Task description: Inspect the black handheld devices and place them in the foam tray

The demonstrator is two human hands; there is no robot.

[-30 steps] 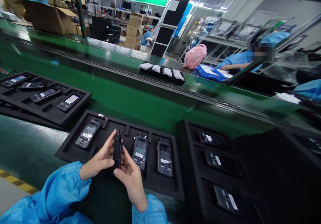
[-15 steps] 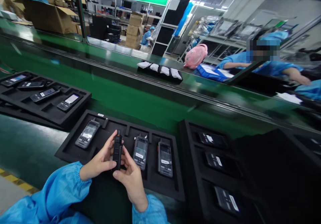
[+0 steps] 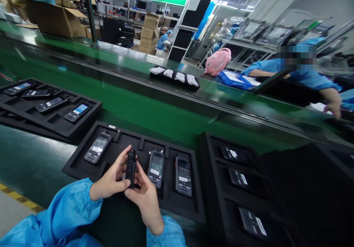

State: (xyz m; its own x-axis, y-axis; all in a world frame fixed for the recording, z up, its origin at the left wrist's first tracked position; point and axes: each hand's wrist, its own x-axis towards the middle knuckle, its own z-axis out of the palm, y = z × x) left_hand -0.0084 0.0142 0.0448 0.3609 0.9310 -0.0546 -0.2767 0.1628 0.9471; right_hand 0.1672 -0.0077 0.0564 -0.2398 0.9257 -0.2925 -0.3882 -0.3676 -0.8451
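Note:
Between my two hands a black handheld radio (image 3: 131,167) is turned edge-on, its side with buttons toward me. My left hand (image 3: 113,177) closes on it from the left, thumb near its lower end. From the right, my right hand (image 3: 145,199) grips it too, with the fingers partly hidden behind it. Below it lies a black foam tray (image 3: 171,206). One radio (image 3: 97,147) with a screen rests in the tray's left slot. Two more, a radio (image 3: 156,167) and another radio (image 3: 183,175), sit in slots to the right of my hands.
At the left, a stacked foam tray (image 3: 62,127) carries several radios, some screens lit. A deeper foam tray (image 3: 214,202) with radios stands at the right. Beyond the metal rail, a black holder with white packets (image 3: 179,77), a pink fan (image 3: 217,62) and a co-worker's arm (image 3: 332,99) show.
The radio stays in both my hands, almost unmoved. The screen of the rightmost radio in the left tray turns from pale to blue. The co-worker's hand at the right has moved lower.

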